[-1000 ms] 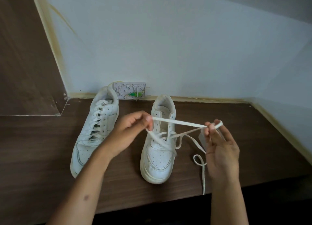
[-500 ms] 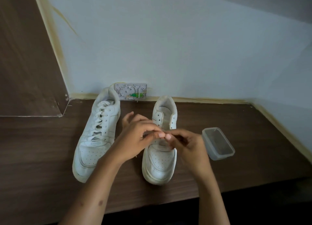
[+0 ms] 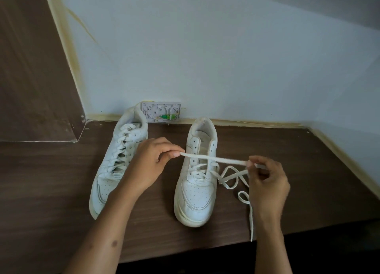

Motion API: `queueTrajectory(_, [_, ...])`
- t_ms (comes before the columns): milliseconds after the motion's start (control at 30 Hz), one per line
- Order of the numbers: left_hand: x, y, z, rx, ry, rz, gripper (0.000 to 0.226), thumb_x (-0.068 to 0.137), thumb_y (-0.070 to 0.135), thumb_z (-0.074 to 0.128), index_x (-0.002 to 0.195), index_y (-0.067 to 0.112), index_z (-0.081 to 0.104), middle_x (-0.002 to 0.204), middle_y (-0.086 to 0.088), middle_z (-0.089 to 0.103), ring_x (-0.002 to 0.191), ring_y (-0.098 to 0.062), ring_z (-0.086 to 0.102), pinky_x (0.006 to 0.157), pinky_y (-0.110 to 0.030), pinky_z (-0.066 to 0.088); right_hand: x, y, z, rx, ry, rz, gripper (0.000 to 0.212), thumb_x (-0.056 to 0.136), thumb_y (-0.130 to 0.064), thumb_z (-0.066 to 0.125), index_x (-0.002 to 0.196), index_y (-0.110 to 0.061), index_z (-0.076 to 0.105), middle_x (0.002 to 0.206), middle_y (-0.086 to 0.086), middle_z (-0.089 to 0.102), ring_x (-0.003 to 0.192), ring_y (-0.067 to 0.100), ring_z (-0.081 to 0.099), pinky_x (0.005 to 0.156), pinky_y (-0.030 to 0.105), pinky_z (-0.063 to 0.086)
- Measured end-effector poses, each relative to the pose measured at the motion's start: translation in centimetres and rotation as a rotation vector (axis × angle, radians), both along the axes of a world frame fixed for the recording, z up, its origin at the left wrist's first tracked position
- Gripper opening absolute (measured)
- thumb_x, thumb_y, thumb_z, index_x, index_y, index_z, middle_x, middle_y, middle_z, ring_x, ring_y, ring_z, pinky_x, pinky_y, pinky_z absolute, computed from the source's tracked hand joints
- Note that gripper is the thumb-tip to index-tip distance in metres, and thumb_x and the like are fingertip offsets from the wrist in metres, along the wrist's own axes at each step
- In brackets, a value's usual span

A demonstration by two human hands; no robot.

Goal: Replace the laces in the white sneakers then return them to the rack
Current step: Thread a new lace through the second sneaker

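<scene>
Above the right sneaker (image 3: 194, 183), lace (image 3: 213, 159) crosswise between 2 hands.

You face a dark wood-grain counter (image 3: 308, 170) that runs across the lower half of your view, its front edge dropping into shadow at 6 o'clock. A pale blue-grey wall (image 3: 205, 47) rises behind it and turns a corner toward 3 o'clock. Yellowish tape (image 3: 257, 123) lines the joint where wall meets counter. At 9 o'clock a brown wooden panel (image 3: 30, 67) stands upright. A small white wall box (image 3: 160, 111) sits low at the wall's foot. Light is soft and even.
</scene>
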State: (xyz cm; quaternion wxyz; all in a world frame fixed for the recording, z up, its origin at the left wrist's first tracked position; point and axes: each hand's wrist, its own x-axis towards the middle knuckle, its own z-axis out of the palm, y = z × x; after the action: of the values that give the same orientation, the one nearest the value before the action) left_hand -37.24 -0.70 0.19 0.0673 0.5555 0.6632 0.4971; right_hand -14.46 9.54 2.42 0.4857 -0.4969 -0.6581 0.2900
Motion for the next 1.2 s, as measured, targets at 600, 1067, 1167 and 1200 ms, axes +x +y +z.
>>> queueTrajectory(600, [3.1, 1.5, -0.9, -0.073, 0.457, 0.156, 0.069, 0.081, -0.002, 0.061, 0.131, 0.045, 0.055, 0.123, 0.016, 0.058, 0.113, -0.015, 0.048, 0.101, -0.047, 0.036, -3.4, -1.8, -0.9, -0.090, -0.092, 0.498, 0.019, 0.085, -0.006, 0.073, 0.089, -0.025, 0.073, 0.084, -0.012, 0.071, 0.080, -0.002, 0.066, 0.069, 0.010, 0.049])
queueTrajectory(1067, [3.1, 2.0, -2.1, -0.116, 0.436, 0.240, 0.051, 0.085, 0.010, 0.070, 0.110, 0.048, 0.049, 0.132, 0.015, 0.053, 0.111, -0.014, 0.059, 0.106, -0.053, 0.032, -6.8, -2.9, -2.9, 0.222, -0.363, 0.074, 0.017, 0.078, -0.013, 0.078, 0.087, -0.027, 0.076, 0.116, -0.006, 0.054, 0.110, 0.018, 0.034, 0.090, 0.043, 0.040])
queueTrajectory(1167, [3.1, 1.9, -1.9, -0.094, 0.406, 0.235, 0.048, 0.085, 0.012, 0.070, 0.109, 0.048, 0.049, 0.131, 0.014, 0.054, 0.113, -0.014, 0.058, 0.106, -0.054, 0.031, -7.2, -2.9, -3.0, 0.001, -0.212, 0.119, 0.017, 0.082, -0.014, 0.076, 0.087, -0.030, 0.077, 0.121, -0.013, 0.044, 0.114, 0.015, 0.025, 0.100, 0.043, 0.036])
queueTrajectory(1200, [3.1, 1.9, -2.0, -0.090, 0.399, 0.236, 0.048, 0.085, 0.012, 0.071, 0.109, 0.048, 0.049, 0.130, 0.014, 0.055, 0.113, -0.015, 0.057, 0.106, -0.055, 0.031, -7.4, -2.8, -3.1, -0.049, -0.187, 0.133, 0.016, 0.083, -0.016, 0.076, 0.088, -0.032, 0.076, 0.121, -0.015, 0.042, 0.114, 0.015, 0.024, 0.101, 0.045, 0.036])
